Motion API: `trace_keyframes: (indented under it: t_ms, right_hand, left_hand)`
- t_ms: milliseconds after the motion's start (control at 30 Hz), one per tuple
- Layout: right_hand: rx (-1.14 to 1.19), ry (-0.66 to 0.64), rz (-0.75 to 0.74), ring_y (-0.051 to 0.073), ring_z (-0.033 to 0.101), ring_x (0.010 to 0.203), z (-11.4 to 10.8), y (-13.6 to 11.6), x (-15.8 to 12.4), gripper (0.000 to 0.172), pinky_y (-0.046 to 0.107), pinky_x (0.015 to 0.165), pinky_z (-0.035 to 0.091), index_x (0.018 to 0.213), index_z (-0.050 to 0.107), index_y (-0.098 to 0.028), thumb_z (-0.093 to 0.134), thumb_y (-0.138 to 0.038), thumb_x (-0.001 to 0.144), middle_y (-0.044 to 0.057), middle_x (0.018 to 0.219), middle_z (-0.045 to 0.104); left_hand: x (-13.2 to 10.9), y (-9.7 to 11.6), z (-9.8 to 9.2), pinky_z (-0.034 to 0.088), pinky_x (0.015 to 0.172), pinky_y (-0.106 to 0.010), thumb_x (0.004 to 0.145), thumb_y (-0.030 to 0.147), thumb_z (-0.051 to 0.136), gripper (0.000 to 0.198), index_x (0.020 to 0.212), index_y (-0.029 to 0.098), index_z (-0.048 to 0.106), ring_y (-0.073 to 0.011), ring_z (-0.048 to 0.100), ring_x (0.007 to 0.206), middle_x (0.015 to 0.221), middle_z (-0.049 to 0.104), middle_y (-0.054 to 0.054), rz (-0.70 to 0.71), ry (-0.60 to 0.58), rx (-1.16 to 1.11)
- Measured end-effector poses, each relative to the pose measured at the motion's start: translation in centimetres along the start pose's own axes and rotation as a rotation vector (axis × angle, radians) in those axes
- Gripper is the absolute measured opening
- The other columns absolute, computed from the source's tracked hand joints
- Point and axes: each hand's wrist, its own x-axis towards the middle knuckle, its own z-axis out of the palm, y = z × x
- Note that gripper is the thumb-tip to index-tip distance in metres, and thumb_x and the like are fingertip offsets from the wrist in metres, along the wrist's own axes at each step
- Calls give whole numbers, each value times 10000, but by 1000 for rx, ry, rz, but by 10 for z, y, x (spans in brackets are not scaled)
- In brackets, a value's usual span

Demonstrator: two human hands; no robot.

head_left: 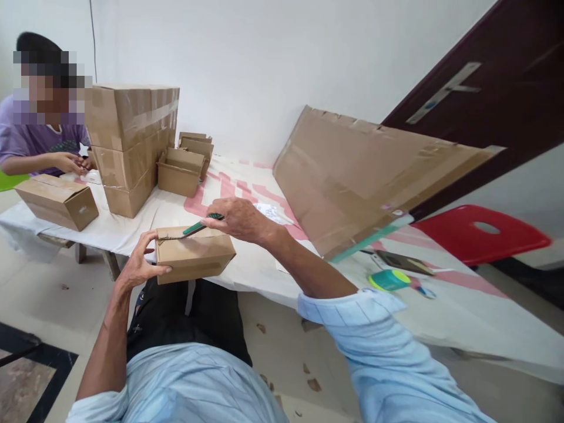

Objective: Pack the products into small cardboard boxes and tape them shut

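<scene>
A small closed cardboard box (194, 256) rests at the near edge of the white-covered table (132, 226). My left hand (138, 264) grips its left end, thumb on the side and fingers over the top corner. My right hand (240, 218) is closed round a green-handled knife (198, 226), whose tip lies on the box's top seam near the left end.
A stack of taped cartons (130, 144) and open small boxes (180, 170) stand at the back left. Another person in purple (30, 141) sits far left behind a box (59, 200). A large flattened carton (352, 170) leans right; a tape roll (388, 279) and red stool (480, 232) lie beyond.
</scene>
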Motion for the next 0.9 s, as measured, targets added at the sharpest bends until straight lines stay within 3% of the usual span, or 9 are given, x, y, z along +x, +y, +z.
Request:
trace_keyframes:
  t_ms: [133, 267, 333, 400, 500, 600, 700, 800, 900]
  right_hand:
    - [-34, 4, 79, 229, 648, 873, -12, 44, -31, 330, 336, 720, 416, 915, 802, -249, 603, -472, 1054, 61, 960, 784]
    - [31, 87, 193, 243, 652, 807, -21, 92, -72, 356, 373, 715, 450, 844, 802, -285, 603, -514, 1030, 65, 921, 779]
    - [112, 207, 258, 243, 659, 792, -14, 111, -93, 369, 386, 733, 469, 856, 792, -263, 591, -521, 1027, 80, 907, 775]
    - [177, 345, 326, 253, 674, 826, 8, 124, -110, 393, 404, 781, 494, 898, 781, -230, 574, -538, 1026, 110, 917, 769]
    - [227, 460, 467, 282, 678, 894, 68, 124, -132, 428, 436, 830, 528, 925, 747, -217, 544, -587, 999, 129, 960, 747]
    - [267, 512, 674, 304, 651, 874, 137, 105, -148, 453, 465, 816, 557, 872, 697, -236, 504, -636, 963, 124, 901, 697]
    - [286, 534, 721, 331, 638, 860, 181, 86, -156, 504, 510, 796, 576, 847, 669, -246, 443, -682, 959, 133, 851, 665]
    - [327, 540, 695, 336, 651, 893, 188, 81, -151, 547, 519, 813, 593, 866, 681, -235, 418, -703, 972, 147, 873, 673]
    - [397, 553, 625, 317, 684, 1040, 166, 82, -129, 553, 478, 879, 605, 1007, 716, -209, 392, -656, 1022, 169, 1060, 716]
  left_hand:
    - [2, -2, -1, 513, 1131, -541, 705, 430, 951, 810, 1417, 310, 584, -377, 498, 1471, 1563, 495, -118, 2, 8, 9]
    - [4, -4, -3, 523, 1126, -553, 695, 491, 959, 959, 1532, 329, 519, -409, 456, 1515, 1635, 444, -135, -6, -2, 38]
    - [6, -4, -6, 531, 1125, -553, 696, 499, 960, 1044, 1600, 340, 463, -418, 438, 1526, 1662, 411, -139, -19, -22, 60]
    - [8, -3, -8, 536, 1130, -548, 703, 488, 959, 1099, 1648, 343, 417, -421, 428, 1527, 1664, 399, -139, -21, -52, 81]
    - [13, -1, -11, 538, 1146, -552, 709, 447, 952, 1190, 1711, 342, 319, -425, 429, 1521, 1671, 384, -140, -10, -90, 97]
    - [18, 1, -13, 541, 1151, -558, 698, 420, 952, 1274, 1746, 323, 233, -431, 436, 1513, 1696, 354, -153, -13, -108, 101]
    - [22, 1, -15, 544, 1155, -548, 694, 422, 957, 1320, 1759, 309, 184, -430, 441, 1512, 1719, 323, -166, -23, -123, 84]
    - [26, 1, -16, 542, 1160, -540, 681, 443, 966, 1349, 1760, 309, 168, -429, 438, 1522, 1737, 289, -171, -45, -138, 56]
    - [32, 0, -14, 538, 1164, -537, 665, 481, 973, 1357, 1757, 312, 184, -431, 426, 1539, 1743, 279, -171, -57, -147, 32]
